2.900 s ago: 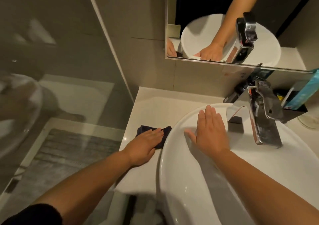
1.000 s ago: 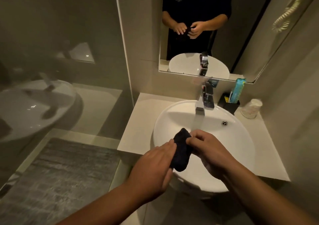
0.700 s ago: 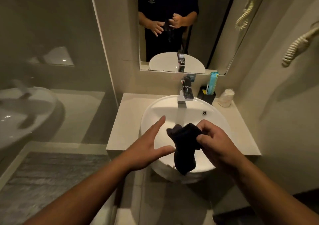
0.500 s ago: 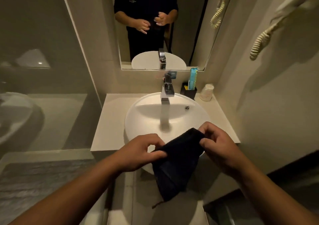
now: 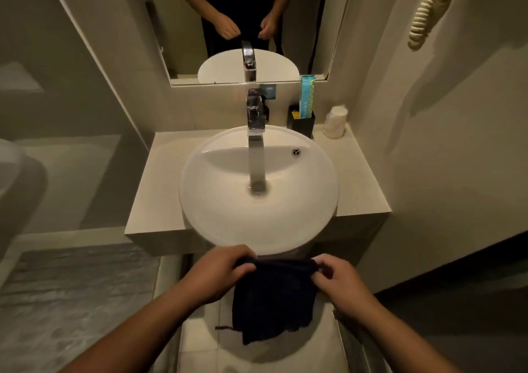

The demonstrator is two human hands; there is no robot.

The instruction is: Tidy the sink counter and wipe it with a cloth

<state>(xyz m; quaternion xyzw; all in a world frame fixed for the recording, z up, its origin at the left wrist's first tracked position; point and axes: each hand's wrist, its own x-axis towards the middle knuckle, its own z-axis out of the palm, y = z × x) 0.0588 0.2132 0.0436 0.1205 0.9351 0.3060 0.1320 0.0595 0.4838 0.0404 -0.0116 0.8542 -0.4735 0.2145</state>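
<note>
Your left hand [image 5: 218,272] is closed in a pinch on the left top corner of the dark cloth [image 5: 273,298]; the fingers are curled tight, thumb over the hem. Your right hand [image 5: 340,279] matches it on the right top corner, also pinched shut. Between the two the upper edge is drawn nearly straight, and the rest hangs free below, in front of the basin [image 5: 258,184] and clear of the counter [image 5: 155,198]. A loose thread trails from the lower left edge.

Change noted: half a second ago the cloth drooped in a slack fold from your right hand while the left was only taking hold. It is now spread flat between both hands, and you have stepped back, so the whole counter is in view. A few seconds ago the cloth was under your left hand on the left side of the counter; it has since left that surface.

Reading left to right across the counter: the left side is bare, the faucet [image 5: 255,115] stands centred behind the basin, and the black holder [image 5: 301,122] and white cup [image 5: 335,121] sit grouped in the right rear corner. Judgement: the wiping appears paused or finished, and you are refolding or straightening the cloth.
</note>
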